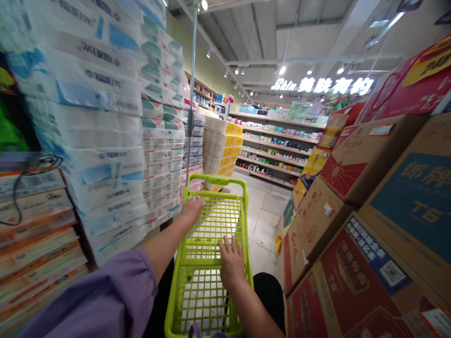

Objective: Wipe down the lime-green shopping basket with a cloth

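Note:
A lime-green plastic shopping basket [209, 265] with a grid body stands low in front of me between my legs, its raised handle [219, 179] at the far end. My left hand [192, 210] reaches to the far left of the basket, its fingers curled inward. Something small, pale and speckled shows at those fingers, too small to name. Over the right side of the basket lies my right hand [232, 264], fingers spread and nothing in them. Whether its palm touches the grid I cannot tell.
Tall stacks of wrapped tissue packs [105, 122] line the left side, with a metal pole [191, 103] beside them. Stacked cardboard cartons [338, 263] crowd the right. Beyond the tiled aisle [262, 225] are shelves [271, 150] of small goods.

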A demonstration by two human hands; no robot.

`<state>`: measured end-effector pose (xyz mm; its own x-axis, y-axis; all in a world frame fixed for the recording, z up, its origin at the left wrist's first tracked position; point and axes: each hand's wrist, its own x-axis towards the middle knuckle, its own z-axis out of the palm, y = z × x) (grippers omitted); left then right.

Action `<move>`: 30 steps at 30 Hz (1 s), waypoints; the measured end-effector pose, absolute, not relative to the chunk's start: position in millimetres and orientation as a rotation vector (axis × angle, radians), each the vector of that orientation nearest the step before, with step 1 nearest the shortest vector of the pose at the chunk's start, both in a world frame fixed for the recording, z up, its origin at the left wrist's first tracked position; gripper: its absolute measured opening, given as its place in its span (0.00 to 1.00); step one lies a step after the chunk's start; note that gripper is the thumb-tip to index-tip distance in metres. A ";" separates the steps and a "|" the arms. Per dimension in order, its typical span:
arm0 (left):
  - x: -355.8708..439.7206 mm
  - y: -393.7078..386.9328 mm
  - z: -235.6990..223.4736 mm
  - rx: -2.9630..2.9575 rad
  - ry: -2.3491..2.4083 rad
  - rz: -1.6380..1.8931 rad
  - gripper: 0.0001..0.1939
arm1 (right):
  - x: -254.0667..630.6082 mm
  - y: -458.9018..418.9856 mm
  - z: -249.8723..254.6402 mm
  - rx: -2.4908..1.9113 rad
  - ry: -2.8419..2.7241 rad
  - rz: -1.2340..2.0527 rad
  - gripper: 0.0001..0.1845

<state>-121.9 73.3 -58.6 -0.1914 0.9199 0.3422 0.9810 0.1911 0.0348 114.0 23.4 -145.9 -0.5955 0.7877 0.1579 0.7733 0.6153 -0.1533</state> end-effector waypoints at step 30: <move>-48.4 -64.2 -129.3 -1.812 -1.859 -0.116 0.18 | 112.1 22.2 -149.8 -1.260 -2.628 0.091 0.41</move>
<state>-48.4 -64.2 -129.3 0.0462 0.9030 0.4272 0.9490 0.0938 -0.3009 112.1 22.2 -149.8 -0.6058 0.7762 0.1750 0.7623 0.6292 -0.1519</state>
